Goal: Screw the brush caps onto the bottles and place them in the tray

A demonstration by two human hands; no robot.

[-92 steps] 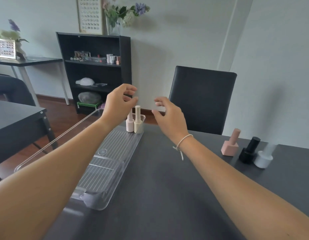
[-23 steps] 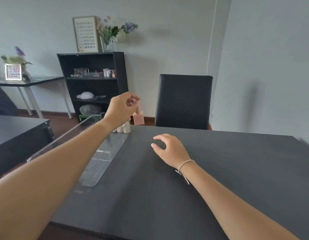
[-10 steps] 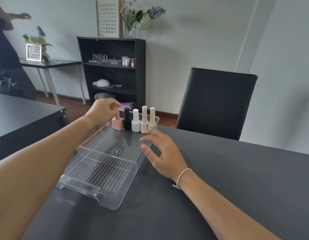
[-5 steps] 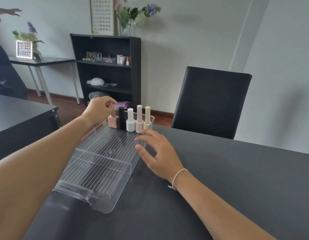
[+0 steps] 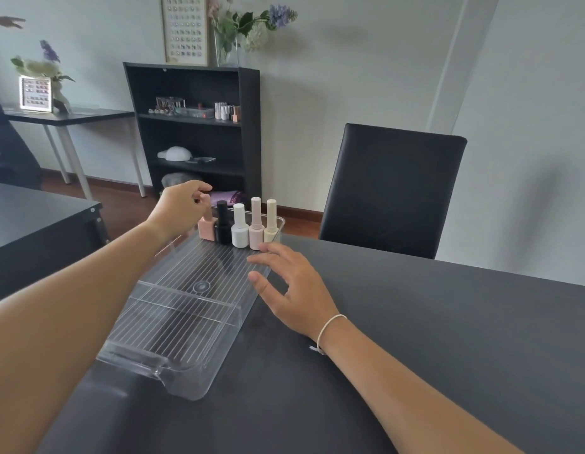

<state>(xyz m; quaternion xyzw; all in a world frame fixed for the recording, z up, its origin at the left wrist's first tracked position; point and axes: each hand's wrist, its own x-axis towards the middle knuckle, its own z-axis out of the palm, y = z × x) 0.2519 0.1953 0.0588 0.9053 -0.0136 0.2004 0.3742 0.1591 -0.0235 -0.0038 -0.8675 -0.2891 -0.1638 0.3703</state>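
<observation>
A clear ribbed tray [image 5: 173,326] lies on the dark table. Along its far end stands a row of capped bottles: a pink square one [image 5: 207,229], black [image 5: 223,230], white [image 5: 240,233], pale pink [image 5: 256,231] and cream [image 5: 271,228]. My left hand [image 5: 180,209] reaches over the tray's left side, and its thumb and fingertips pinch the pink bottle's cap. My right hand [image 5: 292,290] is flat with fingers spread, touching the tray's right rim just in front of the pale pink and cream bottles.
A black chair [image 5: 389,191] stands behind the table's far edge. A black shelf unit [image 5: 248,126] with small items is behind the tray. A second dark table [image 5: 32,221] sits to the left, and another person's hand [image 5: 6,21] shows at the far left.
The pink, black and white bottles have gone from the table's right side into the tray. My left hand carried the pink one down to the row's left end. My right hand moved to the tray's rim.
</observation>
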